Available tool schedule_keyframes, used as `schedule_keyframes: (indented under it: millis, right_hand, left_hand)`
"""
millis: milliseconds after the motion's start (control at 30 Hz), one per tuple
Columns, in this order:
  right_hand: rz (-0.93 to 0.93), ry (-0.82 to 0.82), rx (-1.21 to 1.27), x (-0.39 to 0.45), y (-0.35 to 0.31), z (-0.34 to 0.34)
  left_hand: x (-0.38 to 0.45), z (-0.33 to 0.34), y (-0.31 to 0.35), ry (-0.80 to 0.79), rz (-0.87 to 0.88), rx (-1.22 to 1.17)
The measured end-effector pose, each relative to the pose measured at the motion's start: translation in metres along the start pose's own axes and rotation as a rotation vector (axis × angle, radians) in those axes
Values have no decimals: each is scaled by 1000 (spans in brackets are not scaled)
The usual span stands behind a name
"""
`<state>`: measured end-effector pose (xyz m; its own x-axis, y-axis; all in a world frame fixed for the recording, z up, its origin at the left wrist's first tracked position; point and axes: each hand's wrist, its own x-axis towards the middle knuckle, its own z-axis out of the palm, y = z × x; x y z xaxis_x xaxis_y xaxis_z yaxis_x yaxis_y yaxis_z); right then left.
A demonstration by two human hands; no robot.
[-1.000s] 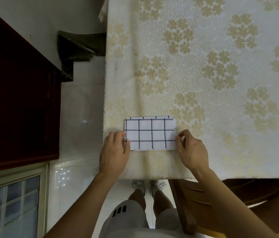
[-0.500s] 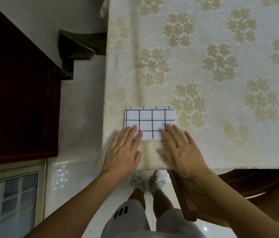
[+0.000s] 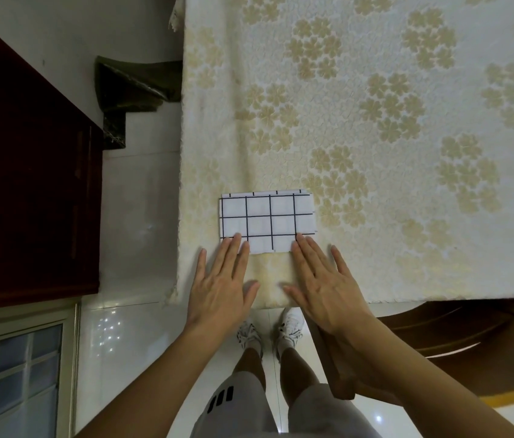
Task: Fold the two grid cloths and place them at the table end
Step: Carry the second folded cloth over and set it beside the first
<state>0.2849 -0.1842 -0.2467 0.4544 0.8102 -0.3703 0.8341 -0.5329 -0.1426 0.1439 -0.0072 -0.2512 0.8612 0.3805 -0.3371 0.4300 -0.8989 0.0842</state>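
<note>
Both hands lie flat with straight fingers, holding nothing. The left hand and right hand touch the folded grid cloth's near edge. Push it evenly so it stays neat.

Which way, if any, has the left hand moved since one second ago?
Yes. The left hand released the folded grid cloth's left edge and now lies flat, fingertips on its near edge.

No readable text, labels, brands or numbers anywhere in view. Only mark close to a logo: three short black stripes on the grey shorts, no lettering with them. The folded grid cloth carries plain black lines only, and the tablecloth a flower pattern only.
</note>
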Motion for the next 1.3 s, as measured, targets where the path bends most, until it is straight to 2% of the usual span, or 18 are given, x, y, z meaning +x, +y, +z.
schedule_keyframes:
  millis: [433, 633, 833, 1067, 1300]
  right_hand:
    - [42, 33, 19, 17, 3, -4]
    - [39, 82, 27, 1, 3, -7]
    - [52, 15, 19, 2, -6, 2]
    - [88, 122, 48, 21, -10, -12]
    - [93, 59, 49, 26, -11, -9]
  left_hand:
    - [18, -5, -1, -14, 2, -33]
    - [-5, -8, 1, 29, 32, -40]
    - [0, -4, 2, -24, 7, -53]
    - [17, -12, 1, 61, 2, -37]
    - [21, -10, 1, 2, -19, -37]
